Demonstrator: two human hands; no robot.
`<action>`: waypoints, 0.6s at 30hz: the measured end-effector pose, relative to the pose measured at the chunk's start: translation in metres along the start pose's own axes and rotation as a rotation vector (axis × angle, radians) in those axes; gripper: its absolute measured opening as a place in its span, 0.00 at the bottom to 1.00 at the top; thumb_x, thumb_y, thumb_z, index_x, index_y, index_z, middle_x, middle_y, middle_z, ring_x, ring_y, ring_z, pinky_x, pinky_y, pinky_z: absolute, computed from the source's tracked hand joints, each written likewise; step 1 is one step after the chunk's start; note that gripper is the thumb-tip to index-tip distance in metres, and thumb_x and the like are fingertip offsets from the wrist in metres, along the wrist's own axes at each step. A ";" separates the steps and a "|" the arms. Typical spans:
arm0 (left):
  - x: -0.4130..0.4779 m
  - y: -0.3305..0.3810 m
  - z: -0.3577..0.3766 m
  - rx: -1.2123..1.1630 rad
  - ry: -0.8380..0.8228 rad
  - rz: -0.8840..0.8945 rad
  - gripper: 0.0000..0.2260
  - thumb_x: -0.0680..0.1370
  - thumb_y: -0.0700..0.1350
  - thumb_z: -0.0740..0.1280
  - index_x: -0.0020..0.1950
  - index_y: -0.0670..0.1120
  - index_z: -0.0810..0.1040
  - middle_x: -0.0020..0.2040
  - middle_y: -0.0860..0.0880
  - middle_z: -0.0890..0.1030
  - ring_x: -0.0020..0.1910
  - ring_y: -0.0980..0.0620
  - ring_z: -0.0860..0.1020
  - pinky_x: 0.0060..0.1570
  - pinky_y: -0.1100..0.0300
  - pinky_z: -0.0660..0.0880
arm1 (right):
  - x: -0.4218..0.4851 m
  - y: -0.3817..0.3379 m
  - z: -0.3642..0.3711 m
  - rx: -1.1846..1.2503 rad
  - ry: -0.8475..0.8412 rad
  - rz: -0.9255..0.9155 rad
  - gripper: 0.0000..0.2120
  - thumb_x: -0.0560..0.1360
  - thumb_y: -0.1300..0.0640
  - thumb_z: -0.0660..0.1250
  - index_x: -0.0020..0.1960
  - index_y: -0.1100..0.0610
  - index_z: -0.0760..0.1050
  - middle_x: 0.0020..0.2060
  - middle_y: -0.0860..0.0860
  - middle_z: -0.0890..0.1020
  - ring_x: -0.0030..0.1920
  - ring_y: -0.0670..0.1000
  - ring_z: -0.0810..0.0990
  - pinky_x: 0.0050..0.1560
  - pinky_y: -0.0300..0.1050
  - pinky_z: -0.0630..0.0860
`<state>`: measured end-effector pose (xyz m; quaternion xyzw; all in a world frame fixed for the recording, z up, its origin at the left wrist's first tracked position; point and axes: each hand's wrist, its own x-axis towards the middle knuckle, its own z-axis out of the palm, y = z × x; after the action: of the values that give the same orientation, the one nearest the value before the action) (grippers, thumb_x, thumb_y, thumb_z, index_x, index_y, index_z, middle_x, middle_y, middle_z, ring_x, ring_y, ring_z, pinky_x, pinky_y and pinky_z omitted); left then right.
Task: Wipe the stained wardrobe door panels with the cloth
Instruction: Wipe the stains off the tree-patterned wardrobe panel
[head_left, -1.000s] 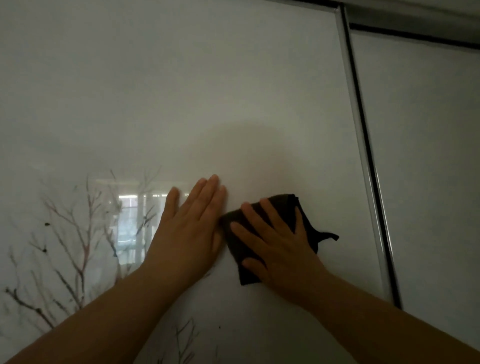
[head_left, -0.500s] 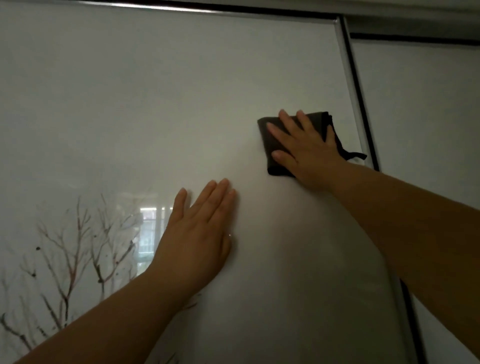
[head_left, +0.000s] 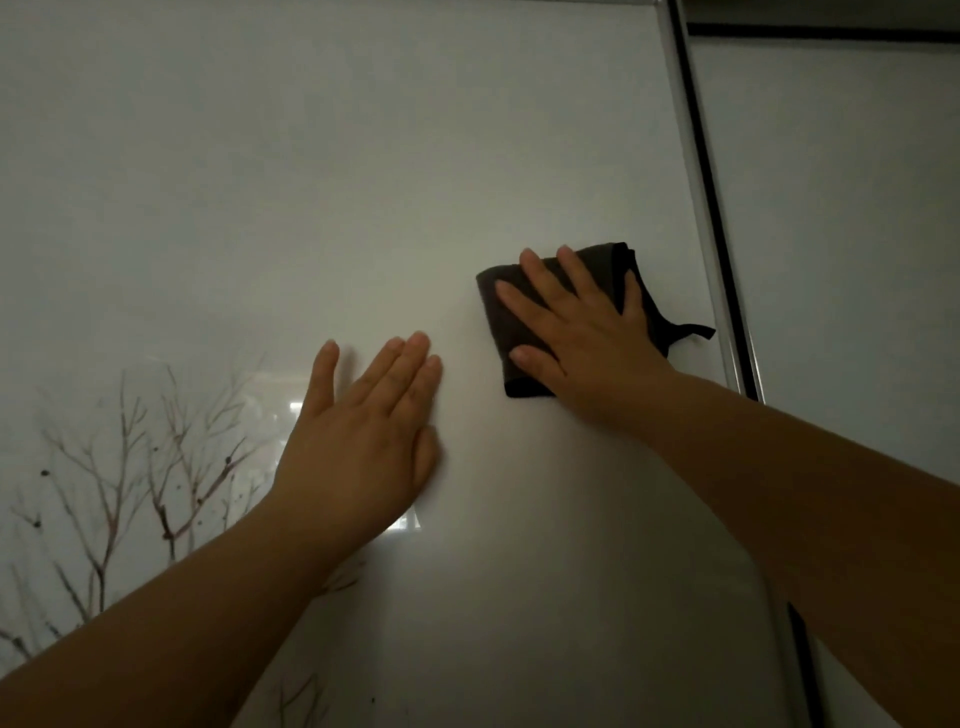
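Flanking the glossy white door panel (head_left: 363, 182), a metal frame strip (head_left: 698, 197) divides it from the neighbouring panel (head_left: 841, 208); bare tree branches (head_left: 130, 457) are printed at lower left. The left hand (head_left: 363, 447) lies flat on the panel, fingers straight and close together. The right hand (head_left: 576, 332), fingers spread, presses a folded dark cloth (head_left: 631, 265) against the panel just beside the strip.

Glossy white wardrobe door panel (head_left: 311, 182), upright, printed with bare branches (head_left: 130, 467) at lower left. Pressed flat against it: a dark folded cloth (head_left: 498, 312) under the right hand (head_left: 576, 332), and the left hand (head_left: 363, 441) with fingers extended. A metal frame strip (head_left: 696, 182) borders the right edge.
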<state>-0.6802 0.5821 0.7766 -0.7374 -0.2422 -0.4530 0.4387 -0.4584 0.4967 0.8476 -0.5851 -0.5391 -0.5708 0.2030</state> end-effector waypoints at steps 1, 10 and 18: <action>0.000 -0.001 -0.001 0.011 -0.006 -0.001 0.24 0.78 0.51 0.52 0.73 0.43 0.63 0.74 0.44 0.61 0.72 0.47 0.60 0.70 0.39 0.47 | -0.003 0.000 0.001 0.002 -0.001 -0.009 0.28 0.78 0.37 0.43 0.75 0.40 0.39 0.77 0.45 0.40 0.75 0.51 0.35 0.67 0.71 0.38; 0.000 -0.008 0.000 0.053 -0.005 0.020 0.24 0.79 0.52 0.50 0.74 0.45 0.61 0.74 0.46 0.59 0.72 0.49 0.60 0.69 0.37 0.44 | -0.020 0.004 0.007 0.033 0.027 -0.008 0.29 0.76 0.36 0.42 0.75 0.40 0.41 0.77 0.45 0.43 0.76 0.52 0.39 0.68 0.71 0.40; -0.004 -0.016 0.003 0.028 0.009 0.021 0.24 0.80 0.52 0.48 0.74 0.44 0.60 0.74 0.45 0.59 0.72 0.47 0.59 0.70 0.41 0.42 | -0.077 -0.049 0.027 0.074 0.094 0.064 0.30 0.77 0.37 0.47 0.76 0.44 0.48 0.77 0.50 0.50 0.76 0.57 0.44 0.65 0.75 0.42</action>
<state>-0.6927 0.5932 0.7789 -0.7317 -0.2387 -0.4481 0.4548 -0.4709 0.5056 0.7538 -0.5670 -0.5305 -0.5705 0.2677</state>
